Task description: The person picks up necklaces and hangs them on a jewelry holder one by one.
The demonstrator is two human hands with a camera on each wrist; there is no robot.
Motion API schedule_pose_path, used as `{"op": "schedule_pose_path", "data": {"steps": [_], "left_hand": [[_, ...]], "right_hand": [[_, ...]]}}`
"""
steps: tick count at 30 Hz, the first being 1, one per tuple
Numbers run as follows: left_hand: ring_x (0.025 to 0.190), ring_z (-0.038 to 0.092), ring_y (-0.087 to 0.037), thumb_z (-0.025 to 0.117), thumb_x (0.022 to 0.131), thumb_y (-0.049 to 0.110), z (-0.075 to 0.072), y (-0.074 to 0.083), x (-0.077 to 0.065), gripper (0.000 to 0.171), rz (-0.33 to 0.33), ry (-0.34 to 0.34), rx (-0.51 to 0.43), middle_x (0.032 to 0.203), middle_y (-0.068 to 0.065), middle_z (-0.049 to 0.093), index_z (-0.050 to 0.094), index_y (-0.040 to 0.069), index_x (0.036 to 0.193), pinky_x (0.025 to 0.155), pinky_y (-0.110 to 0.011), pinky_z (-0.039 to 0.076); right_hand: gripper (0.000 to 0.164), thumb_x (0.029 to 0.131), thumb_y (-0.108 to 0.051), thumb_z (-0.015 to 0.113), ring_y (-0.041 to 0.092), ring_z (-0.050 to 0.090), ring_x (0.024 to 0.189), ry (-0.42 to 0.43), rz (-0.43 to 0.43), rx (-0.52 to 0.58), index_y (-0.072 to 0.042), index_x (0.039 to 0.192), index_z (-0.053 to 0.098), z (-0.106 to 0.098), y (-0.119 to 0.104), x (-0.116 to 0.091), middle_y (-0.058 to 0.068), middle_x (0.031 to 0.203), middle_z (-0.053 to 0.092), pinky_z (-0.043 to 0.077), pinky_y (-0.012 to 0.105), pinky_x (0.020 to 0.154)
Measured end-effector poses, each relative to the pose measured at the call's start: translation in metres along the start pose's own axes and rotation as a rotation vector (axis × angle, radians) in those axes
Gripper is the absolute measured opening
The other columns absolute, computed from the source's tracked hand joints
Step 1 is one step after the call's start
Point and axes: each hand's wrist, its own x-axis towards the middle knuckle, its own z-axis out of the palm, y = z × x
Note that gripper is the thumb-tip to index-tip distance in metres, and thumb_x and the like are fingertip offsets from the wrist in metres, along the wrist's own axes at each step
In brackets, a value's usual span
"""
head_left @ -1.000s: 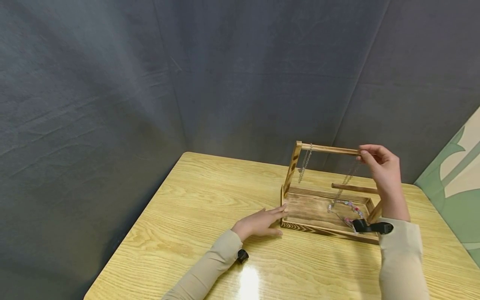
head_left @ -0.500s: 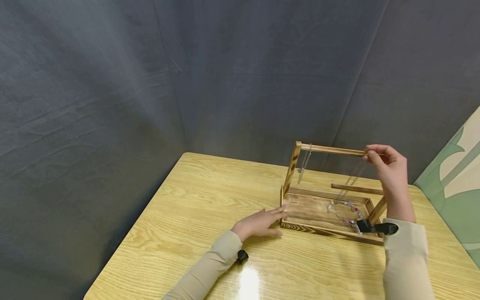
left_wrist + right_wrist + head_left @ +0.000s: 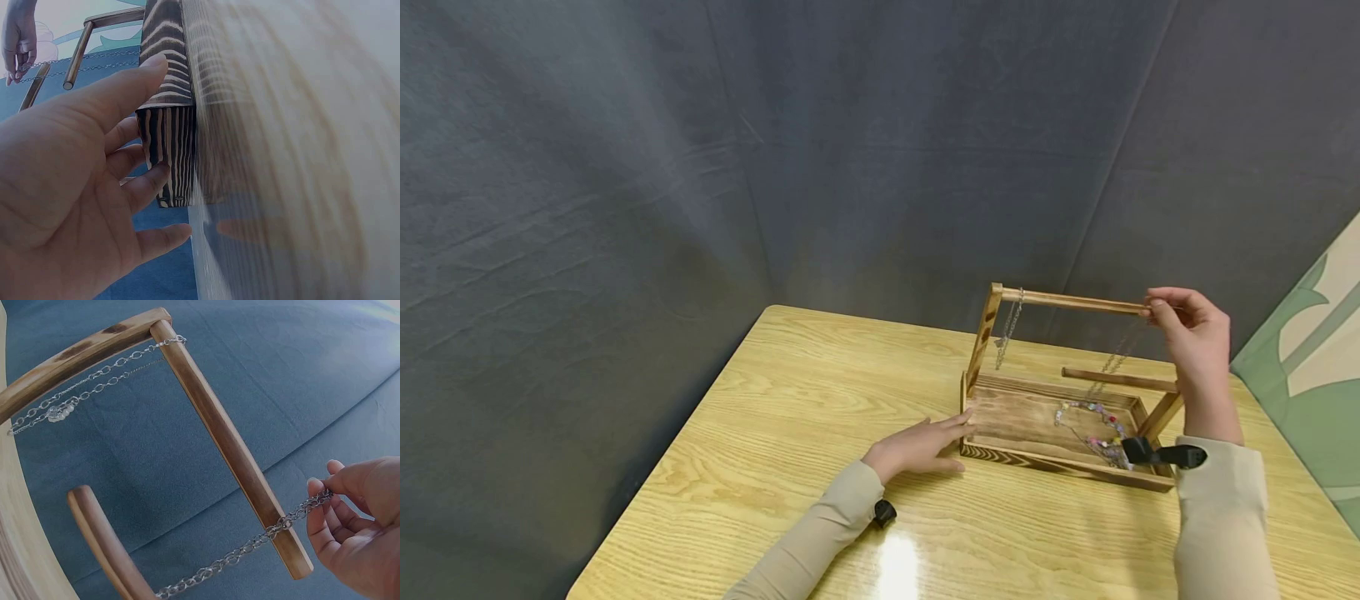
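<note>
A wooden jewelry stand has a tray base (image 3: 1015, 419), an upper bar (image 3: 1067, 301) and a lower bar (image 3: 1112, 379). My right hand (image 3: 1202, 342) pinches a silver chain necklace (image 3: 219, 562) between thumb and fingers, at the upper bar's free end. The chain crosses that bar in the right wrist view and trails down towards the tray. Another silver chain (image 3: 119, 362) with a small clear charm hangs by the bar's far end. My left hand (image 3: 917, 448) lies with fingers extended against the tray's left end, fingertips at its patterned wood (image 3: 165, 81).
Colourful beaded jewelry (image 3: 1101, 410) lies in the right part of the tray. The stand sits on a light wood table (image 3: 820, 400). Behind hangs a dark grey curtain (image 3: 880, 167), with a green leaf-patterned wall (image 3: 1315, 408) on the right.
My right hand has moved rightward along the upper bar, taking the pinched chain towards the bar's free end. My left hand has stayed at the tray.
</note>
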Motion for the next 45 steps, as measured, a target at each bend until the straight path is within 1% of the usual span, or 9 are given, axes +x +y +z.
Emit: {"op": "schedule_pose_path", "data": {"steps": [3,8,16,26,33,39,45], "left_hand": [[0.135,0.033,-0.012,0.046,0.091,0.051,0.001,0.000,0.000,0.071,-0.002,-0.002,-0.002,0.157,0.005,-0.001,0.015,0.027,0.150,0.116,-0.046,0.017],[0.133,0.036,-0.012,0.047,0.091,0.050,0.001,-0.001,0.000,0.071,-0.003,-0.001,-0.009,0.157,0.006,-0.002,0.015,0.027,0.150,0.116,-0.046,0.017],[0.134,0.034,-0.012,0.046,0.092,0.050,0.002,-0.001,0.000,0.071,-0.002,0.001,0.000,0.157,0.005,-0.001,0.015,0.026,0.150,0.116,-0.047,0.017],[0.133,0.036,-0.012,0.047,0.091,0.049,0.001,-0.001,0.000,0.071,0.004,0.001,-0.003,0.157,0.005,-0.001,0.016,0.025,0.150,0.116,-0.047,0.018],[0.134,0.035,-0.011,0.047,0.091,0.050,-0.001,0.001,-0.002,0.070,-0.003,0.000,-0.017,0.157,0.006,-0.001,0.016,0.026,0.150,0.116,-0.045,0.017],[0.135,0.033,-0.013,0.047,0.091,0.049,-0.002,0.001,-0.002,0.070,-0.002,-0.003,-0.022,0.157,0.006,-0.001,0.016,0.026,0.150,0.116,-0.046,0.017],[0.135,0.033,-0.014,0.047,0.091,0.049,-0.001,0.001,-0.002,0.070,0.006,0.001,-0.020,0.157,0.005,-0.001,0.016,0.025,0.150,0.116,-0.045,0.018]], "right_hand": [[0.021,0.088,-0.002,0.059,0.004,0.062,0.072,0.005,-0.008,0.020,0.010,0.105,0.061,-0.002,0.000,0.000,-0.002,0.087,0.065,0.051,0.008,0.064],[0.017,0.088,-0.001,0.059,0.005,0.062,0.071,0.011,-0.009,0.071,0.008,0.102,0.062,-0.005,-0.001,0.000,0.000,0.084,0.065,0.051,0.009,0.063],[0.014,0.088,0.000,0.058,0.004,0.062,0.069,0.063,0.013,0.072,0.007,0.099,0.064,-0.010,0.001,0.002,-0.002,0.082,0.065,0.051,0.008,0.061],[0.011,0.085,0.006,0.059,0.007,0.063,0.062,0.122,-0.002,0.150,0.006,0.093,0.067,-0.015,-0.002,0.005,0.001,0.076,0.067,0.052,0.010,0.058],[0.010,0.085,0.007,0.059,0.008,0.062,0.061,0.147,-0.005,0.183,0.006,0.091,0.067,-0.018,-0.002,0.008,0.003,0.076,0.067,0.052,0.011,0.057],[0.009,0.084,0.006,0.060,0.008,0.061,0.060,0.204,0.028,0.183,0.005,0.090,0.067,-0.019,-0.003,0.009,0.004,0.076,0.065,0.052,0.011,0.056],[0.009,0.084,0.007,0.060,0.008,0.062,0.058,0.237,0.041,0.177,0.004,0.089,0.068,-0.022,-0.003,0.010,0.002,0.075,0.065,0.051,0.010,0.055]]}}
